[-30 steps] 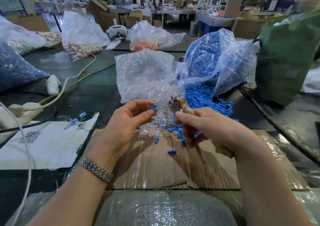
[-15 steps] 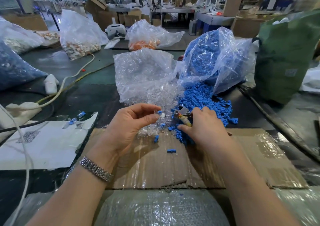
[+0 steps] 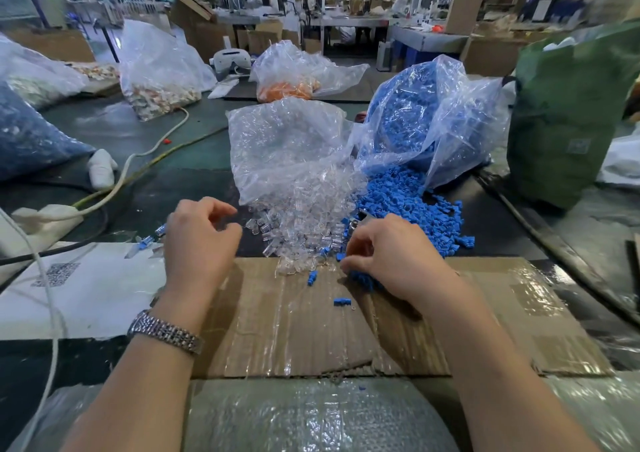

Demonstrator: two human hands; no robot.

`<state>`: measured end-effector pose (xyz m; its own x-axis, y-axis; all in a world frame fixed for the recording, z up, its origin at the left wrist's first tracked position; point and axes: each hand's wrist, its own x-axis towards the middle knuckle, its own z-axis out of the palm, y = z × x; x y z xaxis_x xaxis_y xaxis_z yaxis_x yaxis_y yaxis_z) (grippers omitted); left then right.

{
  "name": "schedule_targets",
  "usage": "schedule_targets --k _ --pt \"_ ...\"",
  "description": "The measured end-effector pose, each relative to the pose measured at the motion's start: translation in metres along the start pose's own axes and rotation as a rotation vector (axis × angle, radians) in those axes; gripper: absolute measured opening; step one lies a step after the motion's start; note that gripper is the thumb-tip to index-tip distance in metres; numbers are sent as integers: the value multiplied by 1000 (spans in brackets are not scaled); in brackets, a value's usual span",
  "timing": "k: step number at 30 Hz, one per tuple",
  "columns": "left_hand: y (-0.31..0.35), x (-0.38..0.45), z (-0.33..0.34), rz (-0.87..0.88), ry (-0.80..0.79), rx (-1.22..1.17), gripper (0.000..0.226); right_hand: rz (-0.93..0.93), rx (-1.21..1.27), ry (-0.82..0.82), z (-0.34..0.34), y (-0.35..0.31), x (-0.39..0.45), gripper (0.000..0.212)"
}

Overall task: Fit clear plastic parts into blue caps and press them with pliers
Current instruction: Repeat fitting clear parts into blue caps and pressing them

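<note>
Two crinkled plastic bags spill onto the dark table: glossy clear plastic parts (image 3: 304, 223) beside matte, ribbed blue caps (image 3: 408, 202). Both heaps reach a taped corrugated cardboard sheet (image 3: 294, 323). The left hand (image 3: 199, 243) hovers with loosely curled fingers, holding nothing visible. The right hand (image 3: 388, 257) curls down among the caps, with the metal pliers (image 3: 355, 223) tip showing just above its knuckles; its grasp is hidden. A linked metal watch (image 3: 166, 332) bands the left wrist.
</note>
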<state>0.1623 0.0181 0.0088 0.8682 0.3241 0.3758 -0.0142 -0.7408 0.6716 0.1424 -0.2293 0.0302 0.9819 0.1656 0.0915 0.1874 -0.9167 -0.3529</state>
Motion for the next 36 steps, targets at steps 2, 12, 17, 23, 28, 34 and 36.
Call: schedule_targets --k 2,12,17,23,28,34,36 --pt "8 -5 2 86 -129 -70 20 -25 -99 -30 2 -3 -1 19" --pt "20 -21 10 178 -598 65 23 -56 -268 -7 14 -10 2 20" --pt "25 -24 11 189 -508 115 20 -62 -248 12 17 -13 2 14" --pt "26 -23 12 172 -474 -24 15 -32 -230 -75 10 -9 1 7" --pt "28 -22 11 119 -507 -155 14 -44 -263 -81 12 -11 -1 11" --pt "28 -20 10 -30 -536 -344 7 -44 -239 -14 10 -10 -1 12" --pt "28 -20 11 -67 -543 -418 6 -57 -244 -2 9 -11 -1 12"
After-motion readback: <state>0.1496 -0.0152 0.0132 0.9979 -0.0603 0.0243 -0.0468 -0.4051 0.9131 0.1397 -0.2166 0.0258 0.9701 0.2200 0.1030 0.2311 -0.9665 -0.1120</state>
